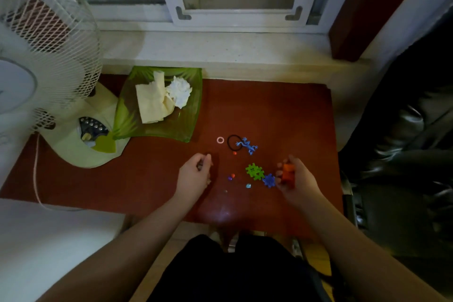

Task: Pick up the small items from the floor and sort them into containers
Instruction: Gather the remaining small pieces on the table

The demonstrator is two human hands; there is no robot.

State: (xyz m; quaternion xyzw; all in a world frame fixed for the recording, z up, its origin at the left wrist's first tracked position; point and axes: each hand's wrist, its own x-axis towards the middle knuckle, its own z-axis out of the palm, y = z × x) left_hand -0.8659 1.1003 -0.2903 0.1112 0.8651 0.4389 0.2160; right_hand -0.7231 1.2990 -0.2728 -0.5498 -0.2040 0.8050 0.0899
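**Two hands working over small items scattered on a red floor**

The right hand (295, 179) is gripping an orange block (287, 173), its fingers curled around the piece just above the floor (282, 110). Touching or just beside that hand, a blue snowflake piece (269, 180) is lying next to a green interlocking piece (255, 171). The left hand (196, 174) is hovering low with its fingers curled inward around something small and dark; what it is holding cannot be made out. Between the two hands, small beads (231, 176) in red and purple, and a pale blue bead (248, 185), are lying apart from one another. Farther from the person, a blue toy lizard (247, 145) is lying across the edge of a black hair tie (234, 142), with a pink ring (220, 140) just beside the tie and a red bead (234, 153) near it. A green glass dish (186, 127) is sitting to the left, holding crumpled tissues (159, 98). A white standing fan (49, 76) is resting against the dish's left edge, below a window frame (237, 17).
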